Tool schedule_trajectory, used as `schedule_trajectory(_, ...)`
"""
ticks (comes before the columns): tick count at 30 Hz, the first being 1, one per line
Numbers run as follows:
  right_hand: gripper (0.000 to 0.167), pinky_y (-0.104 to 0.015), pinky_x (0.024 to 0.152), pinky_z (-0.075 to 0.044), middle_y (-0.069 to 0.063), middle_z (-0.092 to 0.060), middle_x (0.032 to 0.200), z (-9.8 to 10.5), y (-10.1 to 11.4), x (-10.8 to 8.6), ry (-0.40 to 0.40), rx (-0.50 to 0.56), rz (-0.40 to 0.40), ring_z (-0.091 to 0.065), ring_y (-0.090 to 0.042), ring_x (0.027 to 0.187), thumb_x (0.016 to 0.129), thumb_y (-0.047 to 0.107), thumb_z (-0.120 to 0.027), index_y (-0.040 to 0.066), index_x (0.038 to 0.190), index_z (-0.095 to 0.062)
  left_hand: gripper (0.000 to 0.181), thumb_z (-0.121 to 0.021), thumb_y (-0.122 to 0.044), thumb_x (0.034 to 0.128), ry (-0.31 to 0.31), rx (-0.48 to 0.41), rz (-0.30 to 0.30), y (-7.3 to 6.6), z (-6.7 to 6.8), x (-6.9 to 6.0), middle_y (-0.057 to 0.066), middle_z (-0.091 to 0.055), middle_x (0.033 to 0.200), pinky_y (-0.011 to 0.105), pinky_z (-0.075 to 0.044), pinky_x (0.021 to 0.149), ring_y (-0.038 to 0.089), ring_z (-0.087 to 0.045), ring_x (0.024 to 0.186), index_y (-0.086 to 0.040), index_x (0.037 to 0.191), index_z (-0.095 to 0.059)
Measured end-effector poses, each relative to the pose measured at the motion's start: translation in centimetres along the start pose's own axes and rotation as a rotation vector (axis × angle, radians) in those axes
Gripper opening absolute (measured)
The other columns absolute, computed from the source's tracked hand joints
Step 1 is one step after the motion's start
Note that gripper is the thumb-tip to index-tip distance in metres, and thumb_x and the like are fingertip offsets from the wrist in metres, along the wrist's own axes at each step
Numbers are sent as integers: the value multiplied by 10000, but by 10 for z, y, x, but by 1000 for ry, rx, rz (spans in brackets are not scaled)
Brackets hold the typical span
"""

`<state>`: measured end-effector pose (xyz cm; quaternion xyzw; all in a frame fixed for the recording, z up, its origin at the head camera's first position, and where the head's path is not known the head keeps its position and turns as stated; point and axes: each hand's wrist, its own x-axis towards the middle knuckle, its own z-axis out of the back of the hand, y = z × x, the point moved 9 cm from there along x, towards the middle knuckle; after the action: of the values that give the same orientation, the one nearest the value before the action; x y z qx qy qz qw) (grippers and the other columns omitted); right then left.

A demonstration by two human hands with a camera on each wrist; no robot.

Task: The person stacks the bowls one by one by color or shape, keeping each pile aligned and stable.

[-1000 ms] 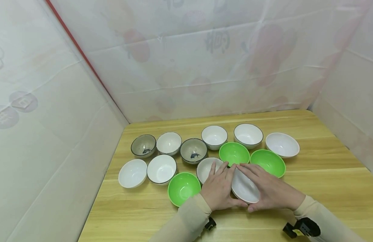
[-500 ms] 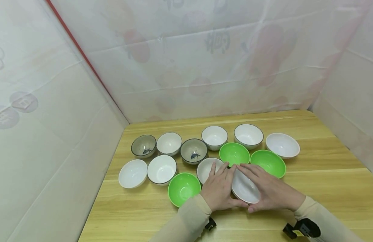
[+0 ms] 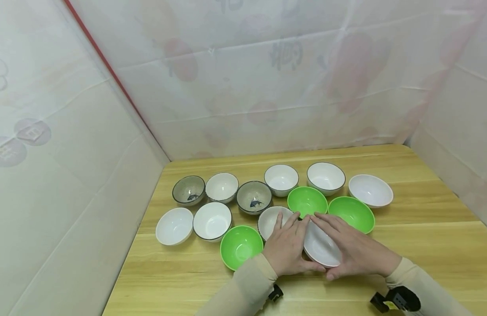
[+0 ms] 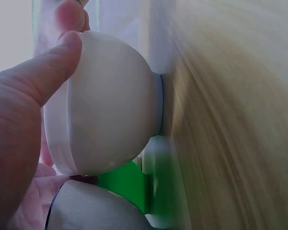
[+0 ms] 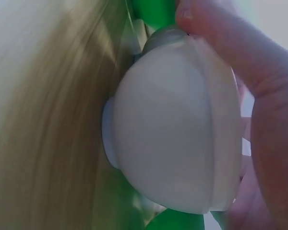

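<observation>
Fingers of the left hand (image 3: 284,252) and right hand (image 3: 362,252) ring the white bowl (image 3: 321,246) from either side, gripping it between them: thumbs at its near rim, their tips just apart, and the other fingers reaching along its far side, where the two index tips nearly meet. Neither hand is nearer; each touches the bowl, which lies in the hollow between the palms. Being round, it has no long axis to line up with. Its base faces down to the table (image 3: 433,267), and whether it rests there or hangs just above is hard to settle.

Just beyond the white bowl stands a green bowl (image 3: 307,201). To its left and beyond, an off-white bowl (image 3: 272,221) is partly covered by the left fingers; beyond and to its right, another green bowl (image 3: 351,214) is overlapped by the right hand.

Both wrist views show a step below the white bowl's rim; I cannot tell if it is a moulded band or a second bowl nested inside. Much of its right rim is hidden by the right hand.
</observation>
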<state>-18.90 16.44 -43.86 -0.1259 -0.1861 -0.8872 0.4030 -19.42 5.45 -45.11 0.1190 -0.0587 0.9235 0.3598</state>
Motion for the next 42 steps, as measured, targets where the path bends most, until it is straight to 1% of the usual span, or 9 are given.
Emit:
schedule_trajectory(6,1249,-507,919,-472,-108,-339,1504,5,-7,0,45,7,-53,-378,-266,1316,542,712,-783,117,1518,-281,1221,-472,-889,672,1,-7,6,0,0,0,-3,-483,1422,575,-185,1120,229,-275,1415,-47,1513,-200)
schedule_trajectory(9,1193,-465,910,-483,-93,-366,1493,14,-10,1,12,6,-58,-390,-238,1304,565,654,-813,114,1506,-316,1216,-461,-894,671,-3,-7,6,0,0,0,-7,-493,1412,576,-187,1119,231,-277,1414,-46,1508,-216)
schedule_trajectory(14,1157,-311,997,-402,-78,-364,1493,27,-18,4,-4,-4,-91,-385,-222,1311,589,563,-849,129,1512,-303,1220,-467,-899,660,-17,-10,-1,-1,1,0,-10,-481,1420,583,-191,1116,235,-283,1412,-55,1507,-226)
schedule_trajectory(20,1115,-553,927,-443,-94,-335,1505,38,-29,5,2,38,-139,-368,-294,1320,650,486,-850,124,1525,-261,1211,-487,-896,652,-42,-7,-8,-1,2,1,-17,-492,1408,588,-208,1107,233,-301,1404,-65,1500,-249)
schedule_trajectory(26,1080,-595,954,-391,-99,-318,1516,48,-46,2,-11,68,-198,-326,-339,1342,690,401,-852,147,1535,-229,1196,-505,-887,653,-50,-6,-7,-1,2,1,-32,-514,1380,590,-218,1103,222,-314,1397,-65,1490,-274)
schedule_trajectory(31,1043,-372,1093,-283,-156,-341,1489,62,-62,-1,-61,49,-207,-325,-341,1332,716,328,-844,126,1533,-229,1201,-521,-885,643,-45,-10,-4,-1,3,1,-26,-518,1377,588,-210,1108,207,-301,1403,-68,1488,-277)
schedule_trajectory(34,1021,-208,1096,-174,-202,-354,1468,70,-72,-3,-95,47,-202,-327,-350,1330,727,275,-839,97,1528,-233,1190,-511,-885,649,-35,-17,0,-1,2,1,-33,-512,1383,581,-201,1113,200,-290,1407,-71,1487,-283)
schedule_trajectory(36,1011,-199,1104,-148,-221,-354,1464,75,-80,-5,-111,62,-206,-314,-369,1337,728,238,-838,84,1525,-236,1180,-501,-885,656,-30,-20,2,-1,1,0,-41,-510,1385,580,-200,1114,198,-288,1408,-74,1485,-288)
schedule_trajectory(42,971,-466,1150,-172,-244,-322,1488,85,-103,-12,-112,105,-267,-286,-462,1340,767,204,-809,85,1530,-220,1174,-499,-886,656,-29,-25,-1,-1,1,1,-49,-513,1376,587,-205,1109,198,-294,1405,-76,1482,-300)
